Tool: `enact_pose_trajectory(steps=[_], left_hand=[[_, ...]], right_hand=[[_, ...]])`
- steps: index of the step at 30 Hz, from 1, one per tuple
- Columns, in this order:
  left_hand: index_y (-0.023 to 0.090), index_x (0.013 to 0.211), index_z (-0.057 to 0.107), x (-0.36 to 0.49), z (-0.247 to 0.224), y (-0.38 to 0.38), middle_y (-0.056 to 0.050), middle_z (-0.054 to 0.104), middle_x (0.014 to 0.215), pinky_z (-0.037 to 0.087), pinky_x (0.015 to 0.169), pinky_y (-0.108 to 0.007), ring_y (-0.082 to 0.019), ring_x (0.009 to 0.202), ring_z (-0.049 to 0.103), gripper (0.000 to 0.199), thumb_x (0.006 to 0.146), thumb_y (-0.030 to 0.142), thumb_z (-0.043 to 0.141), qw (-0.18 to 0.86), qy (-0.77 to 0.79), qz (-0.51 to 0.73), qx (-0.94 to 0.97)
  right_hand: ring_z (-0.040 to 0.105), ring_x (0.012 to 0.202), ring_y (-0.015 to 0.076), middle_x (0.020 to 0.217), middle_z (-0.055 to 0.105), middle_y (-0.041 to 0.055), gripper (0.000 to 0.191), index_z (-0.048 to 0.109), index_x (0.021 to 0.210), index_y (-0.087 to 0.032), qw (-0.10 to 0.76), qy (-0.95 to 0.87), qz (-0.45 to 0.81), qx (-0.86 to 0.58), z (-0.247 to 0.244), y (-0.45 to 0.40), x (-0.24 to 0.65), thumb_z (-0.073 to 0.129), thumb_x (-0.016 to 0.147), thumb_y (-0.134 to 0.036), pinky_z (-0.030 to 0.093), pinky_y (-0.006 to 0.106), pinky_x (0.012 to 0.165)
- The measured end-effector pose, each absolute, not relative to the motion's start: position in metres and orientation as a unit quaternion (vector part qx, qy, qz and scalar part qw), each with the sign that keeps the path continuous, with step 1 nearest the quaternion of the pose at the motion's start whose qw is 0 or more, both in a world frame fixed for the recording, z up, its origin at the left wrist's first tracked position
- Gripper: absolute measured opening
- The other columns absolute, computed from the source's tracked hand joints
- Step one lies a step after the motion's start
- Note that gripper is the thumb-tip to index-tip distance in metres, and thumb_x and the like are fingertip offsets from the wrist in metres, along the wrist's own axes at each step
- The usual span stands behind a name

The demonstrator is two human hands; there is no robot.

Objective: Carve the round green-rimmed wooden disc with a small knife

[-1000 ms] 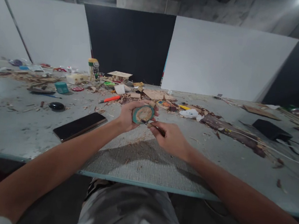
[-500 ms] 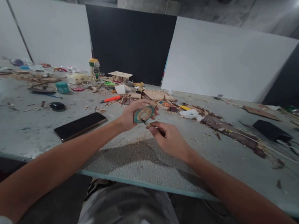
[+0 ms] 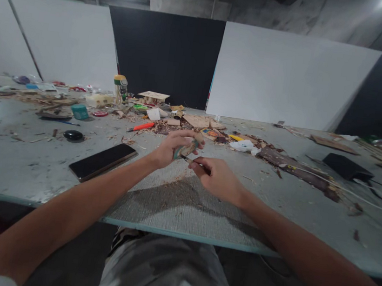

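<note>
My left hand (image 3: 172, 149) is closed around a small rounded piece (image 3: 187, 149), bare wood colour on its face with a teal edge. In a pinch, my right hand (image 3: 216, 177) holds a thin paintbrush-like tool (image 3: 187, 159) with a dark tip and a light handle. The tip meets the lower edge of the wooden piece; whether it is a brush or a blade is too small to tell. Both hands are held above the table, and wood crumbs (image 3: 175, 183) lie below them.
A phone (image 3: 102, 162) and a black mouse-like object (image 3: 73, 135) lie to the left. Behind the hands are an orange cutter (image 3: 143, 126), crumpled tissue (image 3: 243, 145) and wood scraps. Bark (image 3: 293, 168), a cable and a black box (image 3: 348, 167) are on the right.
My left hand has tilted the wooden piece, so its face now shows as a narrower oval. The tool in my right hand has shifted slightly along its lower edge.
</note>
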State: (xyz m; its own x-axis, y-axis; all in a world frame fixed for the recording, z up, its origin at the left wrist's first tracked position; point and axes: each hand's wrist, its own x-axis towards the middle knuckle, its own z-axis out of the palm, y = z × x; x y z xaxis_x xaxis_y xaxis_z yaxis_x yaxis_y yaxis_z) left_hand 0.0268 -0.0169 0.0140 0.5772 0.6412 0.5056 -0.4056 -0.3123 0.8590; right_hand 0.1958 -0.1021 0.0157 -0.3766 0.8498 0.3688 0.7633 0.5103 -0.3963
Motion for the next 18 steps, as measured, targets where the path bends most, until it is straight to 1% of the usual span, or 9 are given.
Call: enact_pose_trajectory(steps=[3, 6, 10, 14, 18], left_hand=[[0.011, 0.089, 0.071, 0.027, 0.015, -0.017, -0.013, 0.069, 0.092, 0.054, 0.071, -0.033, -0.022, 0.08, 0.066, 0.028, 0.073, 0.031, 0.059, 0.62, 0.069, 0.46, 0.632], [0.01, 0.09, 0.07, 0.027, 0.016, -0.018, -0.014, 0.069, 0.096, 0.055, 0.073, -0.038, -0.026, 0.087, 0.067, 0.03, 0.074, 0.031, 0.055, 0.665, 0.048, 0.465, 0.582], [0.008, 0.09, 0.069, 0.026, 0.017, -0.019, -0.016, 0.07, 0.099, 0.055, 0.078, -0.041, -0.028, 0.09, 0.069, 0.031, 0.075, 0.029, 0.052, 0.701, 0.044, 0.447, 0.554], [0.006, 0.092, 0.069, 0.026, 0.017, -0.02, -0.018, 0.071, 0.096, 0.053, 0.082, -0.044, -0.029, 0.086, 0.07, 0.033, 0.075, 0.029, 0.051, 0.737, 0.049, 0.42, 0.527], [0.007, 0.089, 0.068, 0.024, 0.018, -0.02, -0.017, 0.071, 0.094, 0.053, 0.082, -0.047, -0.029, 0.083, 0.07, 0.032, 0.075, 0.029, 0.049, 0.755, 0.051, 0.399, 0.518]], right_hand=[[0.042, 0.052, 0.0115, 0.063, 0.06, 0.0025, 0.029, 0.064, 0.073, -0.016, 0.256, -0.824, 0.064, -0.502, 0.016, -0.101, 0.198, 0.047, 0.092, -0.029, 0.024, 0.028, 0.053], [0.04, 0.051, 0.0107, 0.061, 0.058, 0.0015, 0.029, 0.062, 0.071, -0.016, 0.272, -0.823, 0.063, -0.495, 0.02, -0.103, 0.199, 0.046, 0.092, -0.028, 0.023, 0.027, 0.053], [0.04, 0.052, 0.0104, 0.06, 0.056, 0.0008, 0.027, 0.062, 0.072, -0.016, 0.283, -0.828, 0.047, -0.481, 0.023, -0.107, 0.198, 0.047, 0.091, -0.026, 0.023, 0.027, 0.054], [0.038, 0.051, 0.0102, 0.059, 0.056, 0.0001, 0.025, 0.066, 0.075, -0.017, 0.265, -0.833, 0.029, -0.485, 0.022, -0.106, 0.202, 0.049, 0.091, -0.027, 0.022, 0.028, 0.054], [0.038, 0.049, 0.0098, 0.056, 0.055, -0.0011, 0.025, 0.068, 0.076, -0.018, 0.251, -0.837, 0.036, -0.486, 0.022, -0.105, 0.207, 0.051, 0.089, -0.031, 0.021, 0.028, 0.052]])
